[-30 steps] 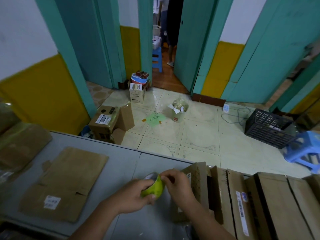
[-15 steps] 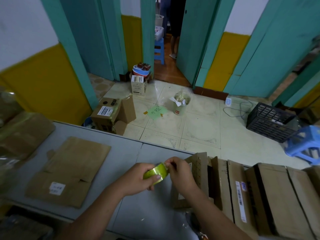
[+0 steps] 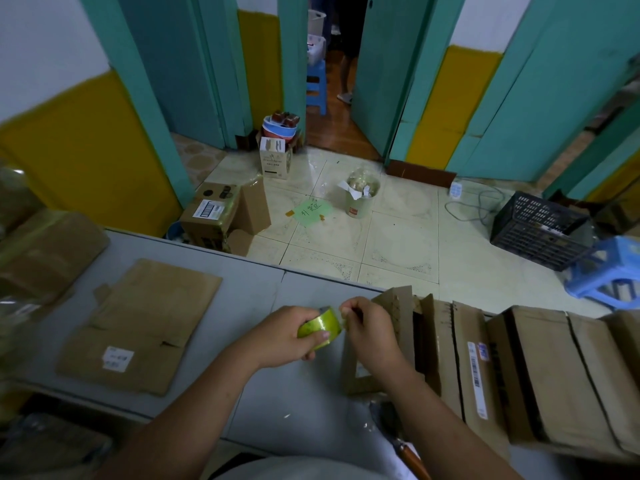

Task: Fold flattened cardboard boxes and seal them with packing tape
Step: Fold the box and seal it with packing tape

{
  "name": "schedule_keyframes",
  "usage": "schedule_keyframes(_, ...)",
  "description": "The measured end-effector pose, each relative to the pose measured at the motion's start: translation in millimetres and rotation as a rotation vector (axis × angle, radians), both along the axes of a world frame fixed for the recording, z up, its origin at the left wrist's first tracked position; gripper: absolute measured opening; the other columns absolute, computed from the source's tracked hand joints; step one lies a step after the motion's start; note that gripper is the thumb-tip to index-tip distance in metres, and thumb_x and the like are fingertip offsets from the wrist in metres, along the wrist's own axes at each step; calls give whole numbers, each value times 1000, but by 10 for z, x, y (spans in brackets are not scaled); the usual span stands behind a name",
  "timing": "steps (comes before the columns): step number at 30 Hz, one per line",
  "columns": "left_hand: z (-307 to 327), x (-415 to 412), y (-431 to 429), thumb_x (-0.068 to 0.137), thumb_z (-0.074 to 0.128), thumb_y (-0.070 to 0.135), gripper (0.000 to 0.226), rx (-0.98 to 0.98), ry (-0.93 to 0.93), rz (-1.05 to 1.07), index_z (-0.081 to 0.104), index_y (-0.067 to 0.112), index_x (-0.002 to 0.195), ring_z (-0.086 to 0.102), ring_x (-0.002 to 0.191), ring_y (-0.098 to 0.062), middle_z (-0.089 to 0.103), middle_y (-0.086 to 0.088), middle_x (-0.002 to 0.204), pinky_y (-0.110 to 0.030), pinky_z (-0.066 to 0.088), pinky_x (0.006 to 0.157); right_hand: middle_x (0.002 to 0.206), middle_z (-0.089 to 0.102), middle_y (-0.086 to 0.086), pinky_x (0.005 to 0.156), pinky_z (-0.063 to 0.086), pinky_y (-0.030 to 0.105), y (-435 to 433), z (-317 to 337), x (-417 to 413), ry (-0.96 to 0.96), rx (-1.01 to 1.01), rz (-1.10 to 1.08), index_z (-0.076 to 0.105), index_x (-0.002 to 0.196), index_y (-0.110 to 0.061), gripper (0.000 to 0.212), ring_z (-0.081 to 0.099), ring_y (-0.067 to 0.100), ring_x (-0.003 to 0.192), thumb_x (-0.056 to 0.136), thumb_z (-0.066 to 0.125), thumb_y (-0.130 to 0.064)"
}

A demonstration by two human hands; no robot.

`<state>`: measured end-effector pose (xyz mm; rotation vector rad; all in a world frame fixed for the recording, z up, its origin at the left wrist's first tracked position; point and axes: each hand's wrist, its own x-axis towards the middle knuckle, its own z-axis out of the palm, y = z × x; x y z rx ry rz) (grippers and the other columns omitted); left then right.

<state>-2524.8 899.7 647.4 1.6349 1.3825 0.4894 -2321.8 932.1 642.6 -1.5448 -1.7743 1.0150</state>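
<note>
Lifted slightly higher over the grey table [image 3: 242,306] than a second ago. Grips yellow-green tape roll [image 3: 320,327] in left hand [image 3: 284,336], fingers curled round it. Pinches at the roll's rim with right hand [image 3: 370,332], likely hunting the loose end. Leaves flattened cardboard [image 3: 145,327] well to the left, unfolded. Next, probably: peel the end free, keeping the roll steady.

You have one roll of tape [image 3: 320,328] in two hands, left hand [image 3: 287,336] and right hand [image 3: 370,332]. One flattened box [image 3: 145,327] lies toward the left end of the counter [image 3: 256,292]. The row of boxes [image 3: 540,372] at its right edge overlaps too much to count. The floor [image 3: 398,244] holds one black crate [image 3: 536,230] and two blue stools, near stool [image 3: 609,271] and far stool [image 3: 317,88].
</note>
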Motion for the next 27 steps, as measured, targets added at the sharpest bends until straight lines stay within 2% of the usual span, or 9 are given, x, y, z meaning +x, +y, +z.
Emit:
schedule_keyframes(2, -49, -70, -2, 98, 61, 52, 29, 18, 85, 28, 69, 30, 116, 77, 73, -8, 79, 0, 93, -45, 65, 81, 81, 65, -8, 68, 46, 13, -41, 58, -23, 11, 25, 17, 66, 92, -17, 20, 61, 3, 73, 102, 56, -3)
schedule_keyframes(7, -1, -151, 79, 97, 65, 48, 26, -9, 73, 34, 73, 24, 104, 77, 70, -12, 79, 6, 80, -45, 64, 81, 81, 67, -4, 70, 50, 23, 2, 188, -46, 33, -38, 19, 67, 95, -14, 13, 62, 5, 72, 102, 58, -8)
schedule_keyframes(11, 100, -137, 108, 98, 73, 38, 25, -30, -60, 71, 74, 16, 88, 78, 75, -17, 79, -3, 79, -34, 60, 73, 84, 69, 0, 65, 49, 18, 86, 420, 72, 127, -111, 27, 70, 98, -13, 7, 60, -1, 69, 100, 65, -18)
schedule_keyframes(14, 202, -146, 24, 96, 77, 34, 33, -36, -267, 106, 74, 2, 90, 78, 76, -28, 76, -13, 78, -39, 63, 71, 82, 68, 4, 62, 49, 19, 141, 528, 138, 154, -119, 38, 70, 96, -9, 11, 58, 2, 67, 95, 73, -20)
schedule_keyframes(18, 360, -187, -64, 86, 81, 51, 59, -14, -575, 143, 69, -7, 87, 74, 65, -31, 71, -20, 73, -37, 60, 63, 74, 59, 3, 64, 46, 31, 243, 590, 206, 244, -198, 16, 70, 94, -8, 12, 54, 13, 66, 96, 73, -19)
schedule_keyframes(20, 455, -205, -82, 88, 80, 49, 49, -1, -633, 134, 72, 1, 85, 72, 63, -30, 70, -18, 71, -38, 60, 61, 71, 57, 2, 63, 48, 28, 243, 623, 190, 293, -221, 43, 70, 93, -7, 12, 54, 11, 65, 97, 72, -17)
schedule_keyframes(22, 530, -199, -84, 94, 74, 35, 23, 34, -597, 140, 74, 18, 77, 71, 60, -27, 67, -10, 68, -35, 59, 55, 69, 55, 0, 65, 51, 29, 241, 646, 177, 318, -204, 50, 71, 90, -7, 10, 55, 11, 64, 96, 73, -15)
schedule_keyframes(24, 526, -180, -68, 95, 69, 28, 24, 64, -501, 165, 73, 25, 72, 70, 59, -24, 66, -6, 65, -31, 56, 49, 68, 57, 2, 66, 52, 30, 249, 676, 197, 328, -179, 56, 73, 89, -6, 9, 56, 11, 65, 95, 74, -13)
schedule_keyframes(27, 469, -169, -42, 95, 69, 33, 23, 39, -411, 151, 71, 21, 76, 71, 61, -23, 67, -6, 67, -31, 55, 50, 71, 67, 12, 64, 53, 25, 219, 753, 235, 228, -130, 93, 76, 88, -8, 7, 61, 10, 64, 93, 76, -12)
